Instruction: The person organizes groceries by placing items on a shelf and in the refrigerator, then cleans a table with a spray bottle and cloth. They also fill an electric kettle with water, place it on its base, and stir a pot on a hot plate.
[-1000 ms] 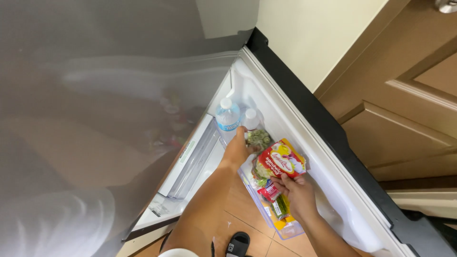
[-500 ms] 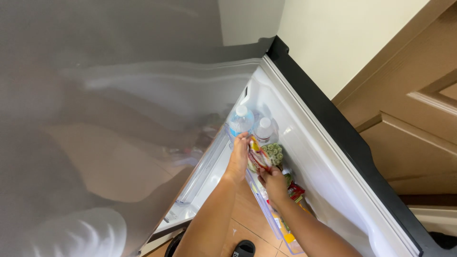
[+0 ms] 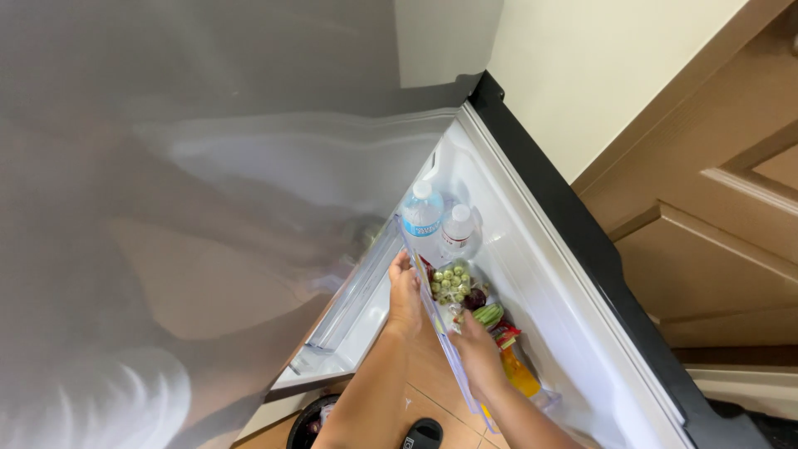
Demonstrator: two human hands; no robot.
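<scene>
An open fridge door (image 3: 540,283) carries a clear door shelf (image 3: 462,384). In it stand two water bottles (image 3: 422,218) (image 3: 458,231). Below them lie a bag of small green round fruit (image 3: 450,283), a green striped item (image 3: 489,315), a red packet (image 3: 506,335) and an orange bottle (image 3: 520,376). My left hand (image 3: 405,293) curls over the shelf's front rim beside the fruit bag. My right hand (image 3: 476,347) grips the same rim lower down, thumb outside and fingers inside by the green item.
The grey fridge front (image 3: 208,208) fills the left and reflects my arms. A wooden door (image 3: 731,216) and a cream wall (image 3: 598,75) stand to the right. On the tiled floor below are a black sandal (image 3: 424,434) and a dark round container (image 3: 307,426).
My right hand carried a red packet to the shelf; the packet now lies inside. Both hands have settled on the shelf's rim. The view has shifted down and closer.
</scene>
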